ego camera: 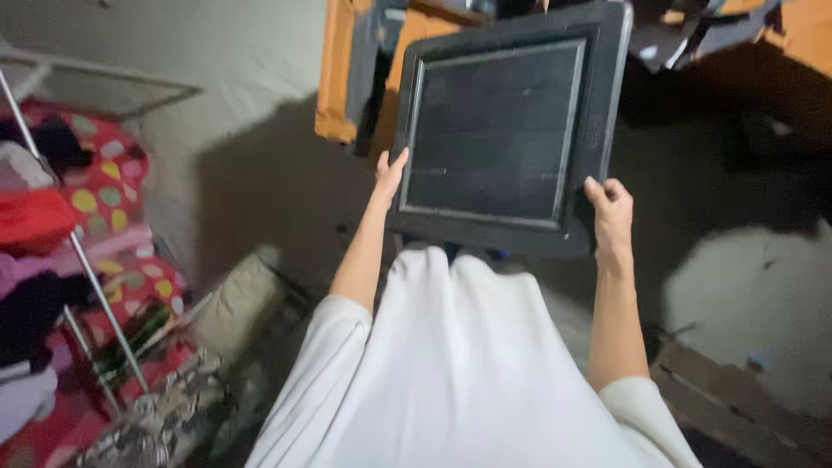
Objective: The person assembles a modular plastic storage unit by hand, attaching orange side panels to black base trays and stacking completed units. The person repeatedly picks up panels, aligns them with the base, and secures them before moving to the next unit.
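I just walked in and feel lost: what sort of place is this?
Probably a home storeroom or back room: bare concrete floor, a metal rack piled with clothes, and a dusty dark panel held in both hands.

A flat, dark grey monitor [507, 130] with a black screen and a thick, dusty, rounded frame is held up off the floor, screen face toward the camera. A thin pale line runs around the screen inside the frame. It is tilted slightly, its top edge farther away. The left hand [388, 178] grips its lower left edge; the right hand [609, 208] clasps its lower right corner.
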